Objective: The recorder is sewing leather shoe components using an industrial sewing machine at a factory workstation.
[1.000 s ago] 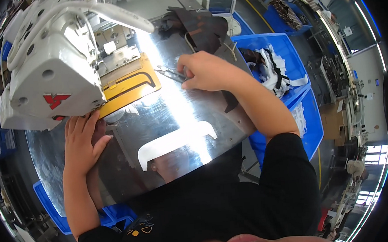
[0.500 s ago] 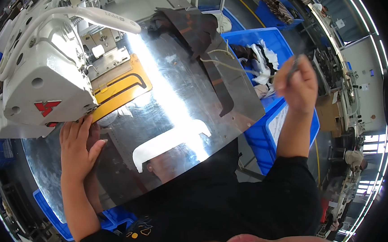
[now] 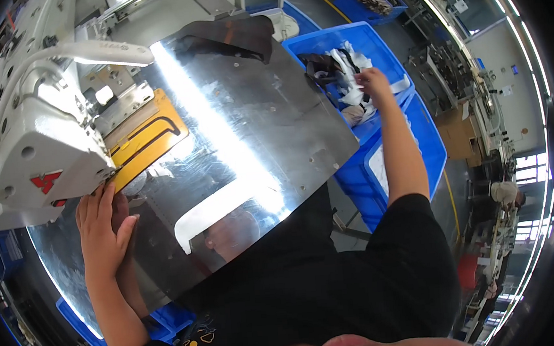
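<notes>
My left hand point(image 3: 101, 233) lies with fingers outstretched on the steel tabletop point(image 3: 295, 152), fingertips at the lower edge of a yellow template plate point(image 3: 149, 140) beside a white sewing machine point(image 3: 55, 169). Over a blue bin point(image 3: 364, 35), my right hand point(image 3: 373, 82) is closed among white and dark pieces point(image 3: 347, 78); what its fingertips hold is hidden. A long white hooked piece point(image 3: 197, 220) lies on the steel near my body. Dark pieces point(image 3: 242, 40) rest at the tabletop's far edge.
A second blue bin point(image 3: 432, 146) stands below the first at the right, beside a cardboard box point(image 3: 457, 131). Another blue bin point(image 3: 75, 316) is under the tabletop at lower left. Other workers point(image 3: 506, 195) are at benches along the far right aisle.
My right hand has moved from the tabletop out to the blue bin, and the grey tool it held no longer shows. My view has shifted; my left hand stays by the template.
</notes>
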Available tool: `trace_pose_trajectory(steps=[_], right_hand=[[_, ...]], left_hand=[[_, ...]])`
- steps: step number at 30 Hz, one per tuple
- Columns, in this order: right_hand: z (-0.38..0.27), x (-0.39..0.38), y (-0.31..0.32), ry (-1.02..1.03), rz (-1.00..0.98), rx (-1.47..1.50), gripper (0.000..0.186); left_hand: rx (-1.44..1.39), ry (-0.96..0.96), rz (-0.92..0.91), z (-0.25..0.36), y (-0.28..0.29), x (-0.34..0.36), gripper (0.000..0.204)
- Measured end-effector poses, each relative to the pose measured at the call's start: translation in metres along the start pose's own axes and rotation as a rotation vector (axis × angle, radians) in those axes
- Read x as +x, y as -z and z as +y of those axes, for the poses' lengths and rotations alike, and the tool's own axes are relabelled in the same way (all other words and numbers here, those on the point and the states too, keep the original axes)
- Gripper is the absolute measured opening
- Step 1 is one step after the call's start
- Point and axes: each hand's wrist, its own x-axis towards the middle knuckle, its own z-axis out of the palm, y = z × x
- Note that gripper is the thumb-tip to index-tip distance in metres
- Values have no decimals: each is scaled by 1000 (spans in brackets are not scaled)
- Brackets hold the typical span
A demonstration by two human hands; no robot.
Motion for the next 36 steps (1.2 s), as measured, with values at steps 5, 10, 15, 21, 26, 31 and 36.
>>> trace_pose_trajectory(steps=[5,10,15,21,26,31,36], right_hand=[[75,48,-25,142,154,-1035,33],[43,26,-49,309,408,-997,30],[28,10,-36,70,-439,-733,22],[33,34,-48,222,-770,-1246,30],[76,50,-96,266,-975,-1429,46],[85,23,-120,342,-913,-1472,48],[55,41,-110,181,-952,-1518,41]], left_hand=[[-2,-5,-25,-1,0,0,71],[27,-34,-65,-14,-7,-5,65],[-33,-5,-20,-10,-11,0,67],[25,-40,14,-18,-16,-2,68],[-15,-18,15,-20,-20,-3,73],[11,30,-25,-14,-13,-6,73],[69,36,-53,-14,-11,-6,74]])
